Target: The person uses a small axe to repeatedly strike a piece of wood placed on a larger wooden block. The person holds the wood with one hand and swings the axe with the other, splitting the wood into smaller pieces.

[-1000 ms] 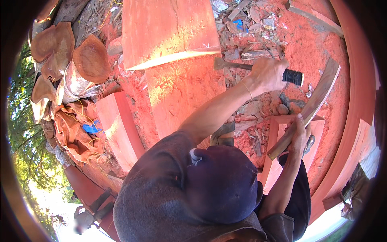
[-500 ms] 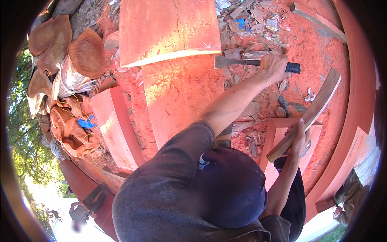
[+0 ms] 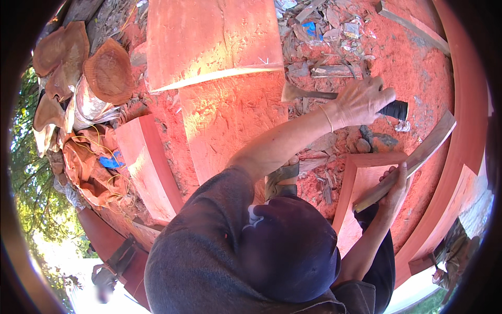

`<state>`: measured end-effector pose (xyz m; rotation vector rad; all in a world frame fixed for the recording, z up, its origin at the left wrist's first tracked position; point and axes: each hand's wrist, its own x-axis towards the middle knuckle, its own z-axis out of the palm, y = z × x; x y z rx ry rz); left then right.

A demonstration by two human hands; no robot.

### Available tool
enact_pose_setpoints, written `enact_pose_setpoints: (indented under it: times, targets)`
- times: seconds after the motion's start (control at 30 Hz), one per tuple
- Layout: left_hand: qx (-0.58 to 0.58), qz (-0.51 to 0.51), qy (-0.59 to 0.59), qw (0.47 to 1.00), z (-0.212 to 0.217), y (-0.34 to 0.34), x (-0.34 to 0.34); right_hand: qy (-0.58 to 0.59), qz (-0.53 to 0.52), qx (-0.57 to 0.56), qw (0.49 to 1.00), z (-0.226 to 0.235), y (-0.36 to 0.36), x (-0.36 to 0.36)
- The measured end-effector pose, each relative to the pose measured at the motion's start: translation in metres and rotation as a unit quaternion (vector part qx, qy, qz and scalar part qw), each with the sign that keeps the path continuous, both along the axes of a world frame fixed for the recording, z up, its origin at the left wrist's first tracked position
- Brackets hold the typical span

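My left hand (image 3: 366,100) is closed loosely around a chisel-like tool (image 3: 291,92) with a flared metal blade and a narrow shank. Its black handle end sticks out beyond my hand. The blade lies just beside the right edge of a large reddish timber (image 3: 214,36), near the step cut across it to a lower, rough face (image 3: 230,104). Over to the right, my right hand (image 3: 396,187) is wrapped round a long wooden stick (image 3: 430,146), held slanting above a squared wood block (image 3: 377,160). Some right fingers are hidden behind the stick.
Log ends (image 3: 110,70) are stacked at the left above a crumpled orange sheet (image 3: 89,157). Another squared timber (image 3: 149,167) lies left of my legs. Chips and scraps (image 3: 334,70) litter the red sawdust ground. A long beam (image 3: 465,104) runs down the right side.
My left hand has shifted slightly right and down, its fingers loosening on the tool, whose blade sits lower. My right hand and the stick have moved right and a little lower.
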<state>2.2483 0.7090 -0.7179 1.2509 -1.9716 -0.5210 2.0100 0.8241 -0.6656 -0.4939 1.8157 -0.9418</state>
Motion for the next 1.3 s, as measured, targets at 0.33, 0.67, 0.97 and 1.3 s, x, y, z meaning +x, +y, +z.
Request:
enact_pose_setpoints:
  times: [0.33, 0.67, 0.97, 1.3]
  targets:
    - [0.07, 0.026, -0.112, 0.991, -0.031, -0.036, 0.017, 0.0, -0.005, -0.015, 1.0, 0.0, -0.006, -0.001]
    - [-0.007, 0.058, -0.054, 0.997, -0.022, -0.027, 0.024, -0.031, -0.046, -0.168, 0.984, 0.032, -0.061, -0.039]
    - [0.067, 0.068, -0.094, 0.991, -0.037, -0.03, 0.031, 0.012, 0.33, -0.012, 0.944, 0.019, -0.048, 0.022]
    - [0.021, 0.023, -0.016, 0.999, 0.007, 0.011, 0.045, -0.028, 0.09, -0.112, 0.989, 0.032, -0.067, 0.02]
